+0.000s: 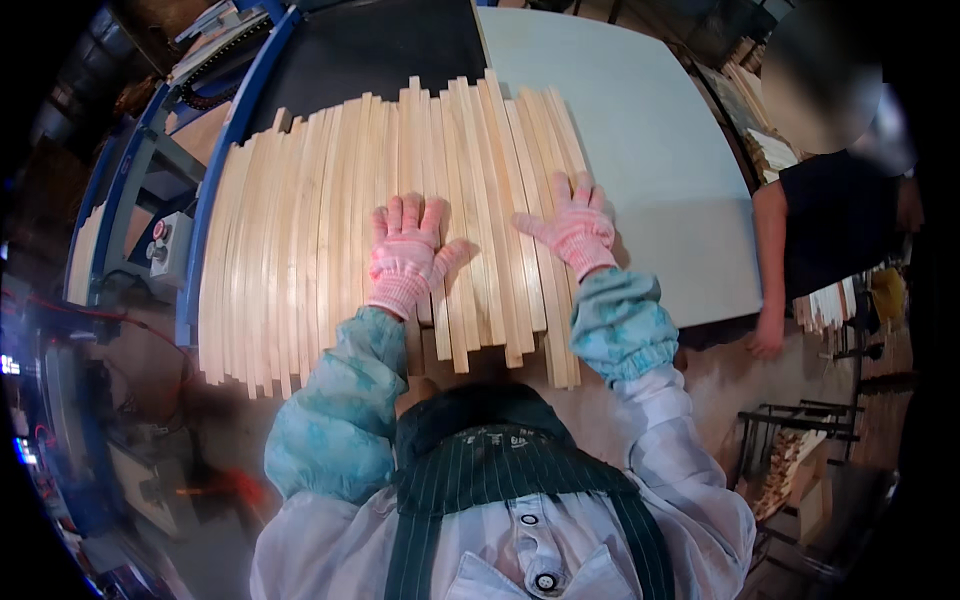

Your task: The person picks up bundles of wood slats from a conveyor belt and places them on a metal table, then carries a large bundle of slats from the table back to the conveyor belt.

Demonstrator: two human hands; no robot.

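A wide row of pale wooden strips (300, 240) lies side by side across the work surface, their ends uneven at both the far and near sides. My left hand (405, 250), in a pink knit glove, rests flat on the middle of the row with its fingers pointing away from me. Toward the row's right edge, my right hand (572, 225) lies in a matching glove, thumb stretched left over the strips and fingers spread. Neither hand is wrapped round a strip. Several strips by my hands stick out toward me past the table's near edge.
Right of the strips is a pale grey board (660, 190); a black surface (370, 50) lies beyond them. A blue machine frame (212, 200) with a control box (172, 248) stands left. Another person's arm (770, 260) hangs at the right, near a rack of wood pieces (790, 470).
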